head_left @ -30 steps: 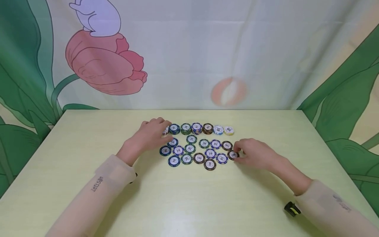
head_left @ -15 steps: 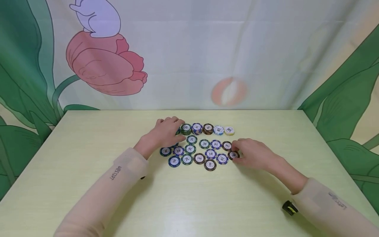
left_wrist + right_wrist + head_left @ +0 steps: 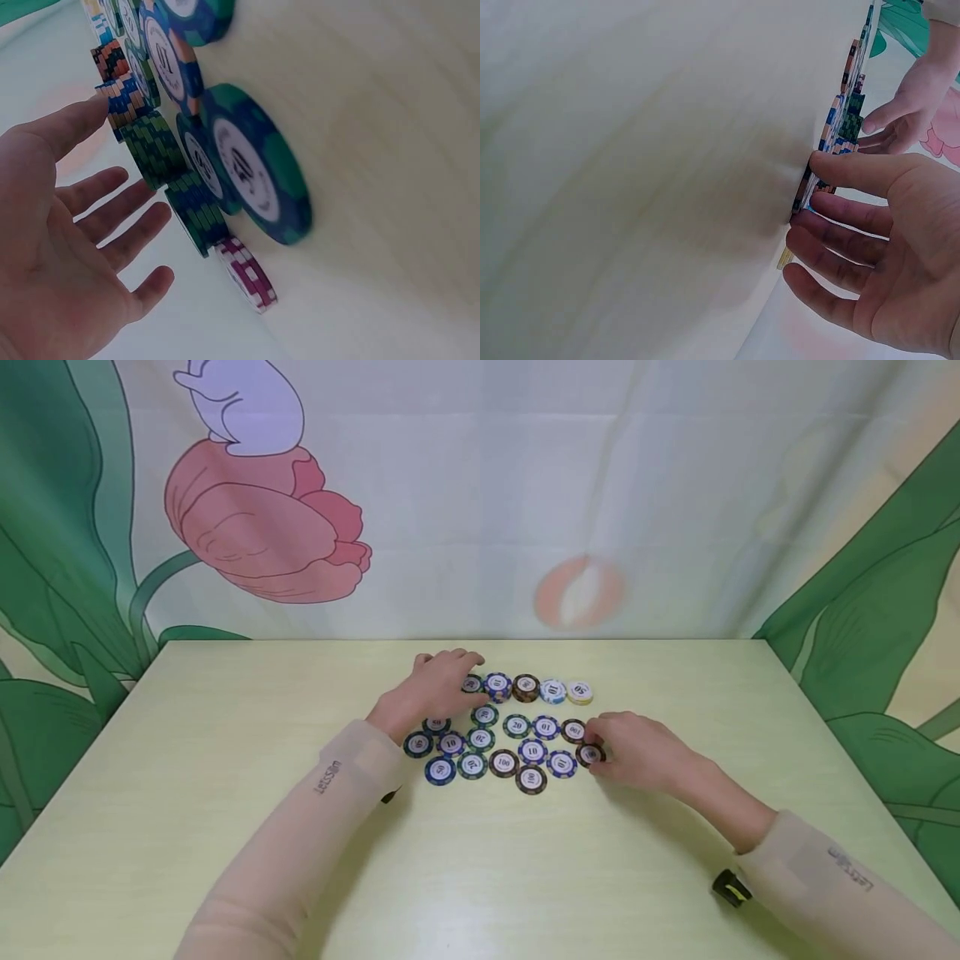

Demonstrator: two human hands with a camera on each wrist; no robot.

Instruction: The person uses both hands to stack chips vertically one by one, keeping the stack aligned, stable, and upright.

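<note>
My left hand (image 3: pixel 435 689) reaches over the left part of the back row, fingers spread. In the left wrist view its thumb tip is right at a blue-and-tan chip stack (image 3: pixel 127 103); its fingers extend beside the green stack (image 3: pixel 154 150) and a blue-green stack (image 3: pixel 197 212). Nothing is in its palm. My right hand (image 3: pixel 637 750) rests at the right end of the loose chips, its fingers gently bent. Its thumb and fingertips are at the edges of a brown 100 chip (image 3: pixel 591 755) and another 100 chip (image 3: pixel 573 731) behind it.
Loose poker chips marked 10 (image 3: pixel 532 751), 20 (image 3: pixel 472 765) and 50 (image 3: pixel 440 770) lie flat before the back row. That row continues right with brown (image 3: pixel 526 687), light blue (image 3: pixel 553 691) and yellow (image 3: pixel 580 692) stacks. A printed curtain (image 3: pixel 480 527) hangs behind the table (image 3: pixel 480 877).
My left hand has moved right along the back row, from its left end to about the green stack. The right hand stays nearly in place, and the chips keep their positions.
</note>
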